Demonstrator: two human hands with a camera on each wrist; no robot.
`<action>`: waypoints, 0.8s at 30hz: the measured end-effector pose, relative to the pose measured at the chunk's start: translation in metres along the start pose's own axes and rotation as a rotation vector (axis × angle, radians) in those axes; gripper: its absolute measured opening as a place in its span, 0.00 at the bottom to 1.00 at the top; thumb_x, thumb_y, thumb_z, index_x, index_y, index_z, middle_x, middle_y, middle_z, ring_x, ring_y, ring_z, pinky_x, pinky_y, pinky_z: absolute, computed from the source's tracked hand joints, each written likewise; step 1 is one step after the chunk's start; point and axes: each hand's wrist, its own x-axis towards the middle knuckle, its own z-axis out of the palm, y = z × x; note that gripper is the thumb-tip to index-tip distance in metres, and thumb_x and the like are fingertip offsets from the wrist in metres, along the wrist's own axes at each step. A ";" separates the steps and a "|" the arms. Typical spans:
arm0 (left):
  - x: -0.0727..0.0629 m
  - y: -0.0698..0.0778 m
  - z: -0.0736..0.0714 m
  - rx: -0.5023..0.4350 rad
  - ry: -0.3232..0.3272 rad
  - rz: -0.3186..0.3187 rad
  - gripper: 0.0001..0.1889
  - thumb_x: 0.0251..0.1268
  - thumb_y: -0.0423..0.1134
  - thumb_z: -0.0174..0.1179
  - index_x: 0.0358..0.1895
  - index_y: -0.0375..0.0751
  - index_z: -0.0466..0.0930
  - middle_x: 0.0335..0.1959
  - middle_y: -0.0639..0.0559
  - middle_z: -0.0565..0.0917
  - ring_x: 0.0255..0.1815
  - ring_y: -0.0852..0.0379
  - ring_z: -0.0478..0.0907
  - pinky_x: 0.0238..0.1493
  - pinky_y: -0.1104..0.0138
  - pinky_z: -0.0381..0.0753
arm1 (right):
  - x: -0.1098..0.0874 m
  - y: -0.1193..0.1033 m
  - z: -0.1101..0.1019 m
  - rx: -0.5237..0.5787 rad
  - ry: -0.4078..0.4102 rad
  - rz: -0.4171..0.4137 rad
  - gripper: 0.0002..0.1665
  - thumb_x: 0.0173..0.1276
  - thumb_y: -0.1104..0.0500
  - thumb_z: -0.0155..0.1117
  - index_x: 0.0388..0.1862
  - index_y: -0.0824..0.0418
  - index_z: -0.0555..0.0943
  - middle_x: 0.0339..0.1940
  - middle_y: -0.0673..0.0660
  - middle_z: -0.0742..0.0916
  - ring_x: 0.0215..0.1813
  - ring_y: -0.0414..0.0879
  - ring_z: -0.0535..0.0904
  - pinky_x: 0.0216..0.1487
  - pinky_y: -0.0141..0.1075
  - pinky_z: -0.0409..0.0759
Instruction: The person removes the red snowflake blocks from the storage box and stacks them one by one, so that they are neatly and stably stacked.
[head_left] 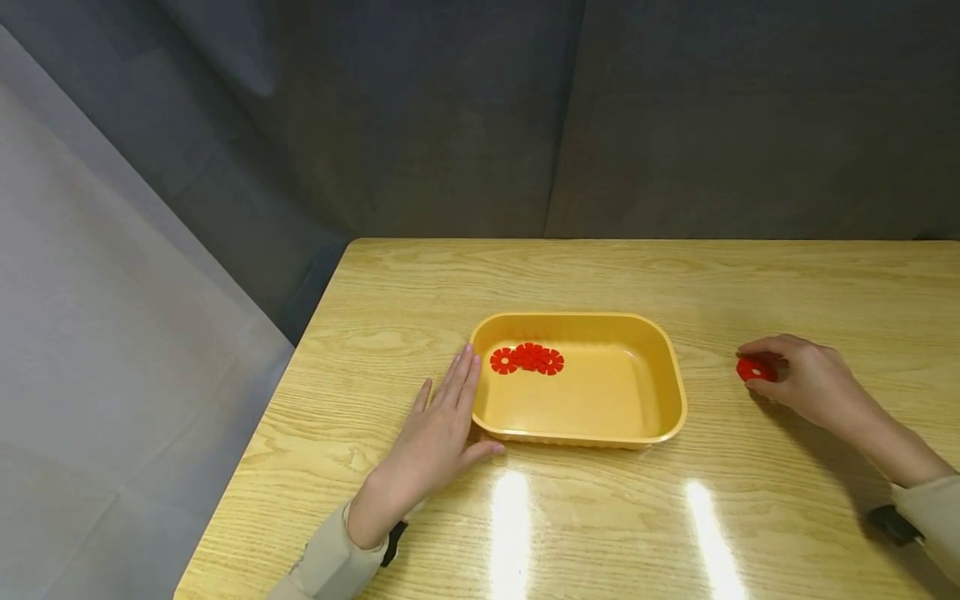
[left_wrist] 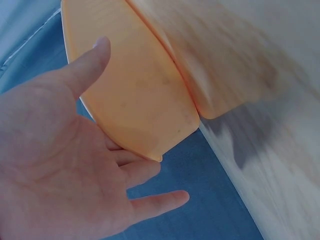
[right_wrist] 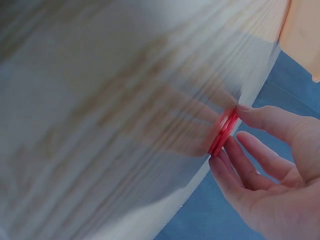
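Observation:
A yellow plastic tray sits on the wooden table. Inside, toward its back left, lie several red notched discs, flower-like in outline and partly overlapping. My left hand rests against the tray's left end with straight fingers at the rim; the left wrist view shows its thumb along the tray wall. To the right of the tray, my right hand pinches red discs between thumb and fingertips, close over the table. They look like a thin stack edge-on in the right wrist view.
The wooden table ends at a left edge and a back edge. Behind it hangs a dark grey cloth, and a pale cloth covers the left side. Bright light reflections lie on the tabletop in front of the tray.

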 end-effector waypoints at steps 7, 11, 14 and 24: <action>0.000 0.000 0.001 -0.007 -0.004 -0.004 0.58 0.60 0.63 0.61 0.78 0.32 0.35 0.80 0.40 0.36 0.79 0.47 0.38 0.69 0.41 0.54 | 0.001 0.000 -0.001 -0.007 0.002 -0.018 0.25 0.45 0.69 0.80 0.45 0.70 0.84 0.40 0.69 0.86 0.38 0.61 0.82 0.33 0.42 0.79; 0.000 0.000 0.001 -0.007 -0.007 -0.008 0.58 0.60 0.63 0.61 0.78 0.33 0.35 0.80 0.40 0.35 0.79 0.48 0.38 0.70 0.41 0.54 | 0.004 -0.004 -0.005 -0.005 0.049 -0.066 0.25 0.43 0.70 0.81 0.44 0.70 0.84 0.39 0.66 0.86 0.36 0.59 0.83 0.31 0.25 0.73; 0.000 0.000 0.000 -0.009 -0.008 -0.011 0.58 0.61 0.63 0.61 0.78 0.33 0.34 0.80 0.41 0.34 0.79 0.48 0.37 0.70 0.41 0.53 | 0.009 -0.013 -0.008 0.018 0.079 -0.093 0.27 0.43 0.71 0.80 0.46 0.69 0.84 0.40 0.65 0.87 0.37 0.61 0.83 0.32 0.16 0.70; 0.001 0.000 0.001 -0.007 -0.009 -0.008 0.57 0.61 0.63 0.60 0.78 0.33 0.34 0.80 0.41 0.34 0.79 0.48 0.37 0.70 0.41 0.54 | 0.033 -0.060 -0.008 0.140 0.132 -0.198 0.27 0.45 0.73 0.79 0.47 0.64 0.85 0.43 0.59 0.88 0.42 0.48 0.85 0.43 0.13 0.72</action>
